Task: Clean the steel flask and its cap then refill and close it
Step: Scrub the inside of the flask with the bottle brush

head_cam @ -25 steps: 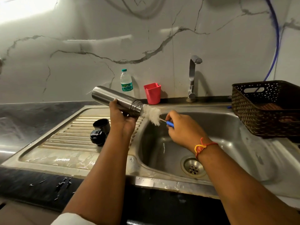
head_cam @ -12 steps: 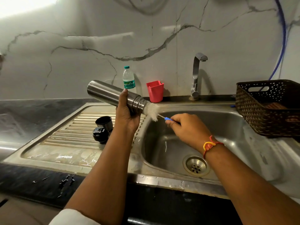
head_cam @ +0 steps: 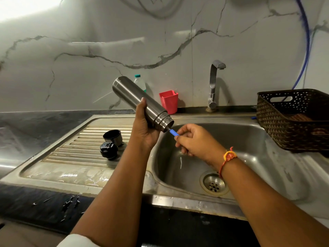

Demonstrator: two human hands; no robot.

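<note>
Judging by the sink [head_cam: 249, 139] under both your hands, its basin wet and no water visibly running from the tap [head_cam: 214, 82] beyond your right hand, you are in the scrubbing stage, somewhere in the first half of the job. The steel flask [head_cam: 138, 98] is open and held off the counter. It is tilted, base up and away from you, threaded mouth angled down toward the basin. With a brush in it, I would call the inside partly cleaned at best. Rinsing, refilling and closing are not yet done.

The cap is in two black pieces, the cup lid [head_cam: 112, 137] and the stopper [head_cam: 109, 150]. They sit close together on the drainboard [head_cam: 71, 157], just left of your left wrist. Whether they have been washed I cannot tell.

Your left hand [head_cam: 144, 129] is wrapped round the flask just above the threads, fingers curled about the body, with the forearm rising from the bottom edge. Your right hand [head_cam: 194, 141] sits just below the mouth, over the basin, fingers curled and pinching the blue brush handle [head_cam: 173, 132]. Only a short stub of handle shows between your fingertips and the mouth, so the bristles are inside the flask, out of sight.
</note>
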